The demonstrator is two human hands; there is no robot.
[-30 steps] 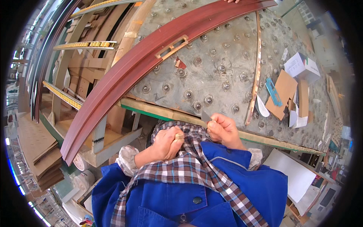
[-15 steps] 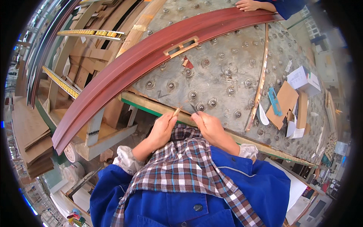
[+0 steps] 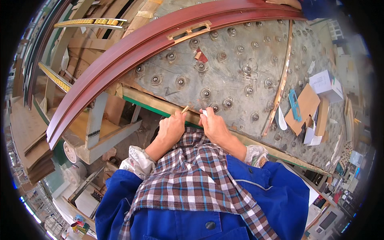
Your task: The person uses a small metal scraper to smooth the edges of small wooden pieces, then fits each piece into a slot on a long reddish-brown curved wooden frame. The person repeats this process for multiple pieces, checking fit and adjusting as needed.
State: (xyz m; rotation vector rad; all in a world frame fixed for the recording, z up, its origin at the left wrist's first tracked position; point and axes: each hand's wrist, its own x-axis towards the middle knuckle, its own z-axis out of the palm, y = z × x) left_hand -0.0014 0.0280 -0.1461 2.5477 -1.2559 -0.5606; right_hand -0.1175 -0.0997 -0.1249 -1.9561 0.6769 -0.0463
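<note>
My left hand grips a thin pale wooden stick near the table's front edge. Just right of it, my right hand is closed on a small flat blade-like piece, pale in this view and partly hidden by my fingers; the two hands do not touch. Beyond them a long curved red-brown moulding lies diagonally from lower left to upper right, with a pale slotted cutout in it. Another person's hand rests on its far end.
The metal table is studded with ball rollers and carries a narrow strip, cardboard, a white box and a blue template. A wooden rack with roller rails stands left, stacked boards below it.
My hands have risen and come side by side at the table edge; the stick and blade now point forward. The other person's hand and blue sleeve have come further into view at the moulding's far end.
</note>
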